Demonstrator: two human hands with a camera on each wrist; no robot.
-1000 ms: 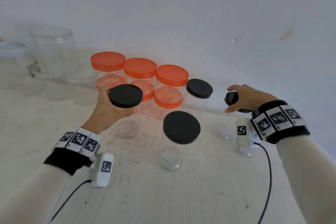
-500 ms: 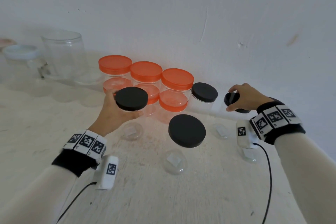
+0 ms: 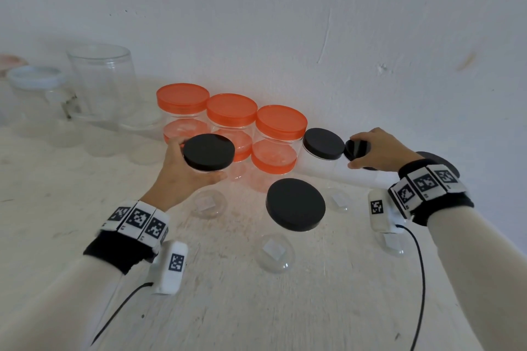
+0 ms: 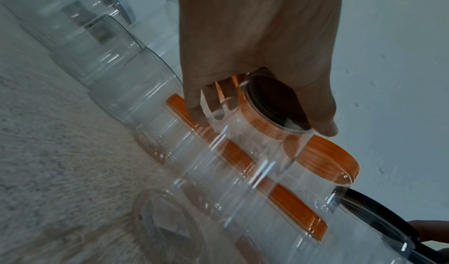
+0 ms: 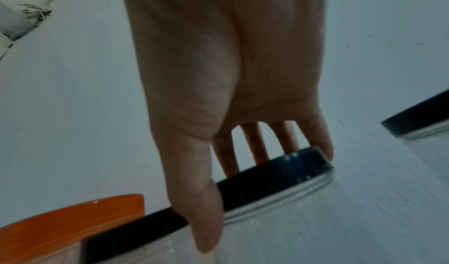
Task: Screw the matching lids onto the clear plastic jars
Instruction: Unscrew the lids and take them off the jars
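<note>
Meanwhile, little had changed between the earlier frames and this one. The left hand [image 3: 182,174] still gripped a clear jar [image 4: 262,153] just under its black lid [image 3: 209,152], fingers and thumb curled round the neck, in front of the three orange-lidded jars [image 3: 232,110] lined along the wall [image 3: 285,23]. The right hand [image 3: 379,151] still held a second black lid [image 3: 356,149] on a jar near the wall, thumb on the near rim and fingers [image 5: 255,145] over the far edge; the right wrist view showed that lid [image 5: 279,174] seated on clear threads. Between the hands stood a capped black-lidded jar [image 3: 323,143], untouched, and nearer the person another jar under a wide black lid [image 3: 295,204], in the same spots as before. The head camera had drifted slightly, so everything sat a little further right in view. The table [image 3: 256,308] also carried larger clear containers [image 3: 99,80] at far left.
</note>
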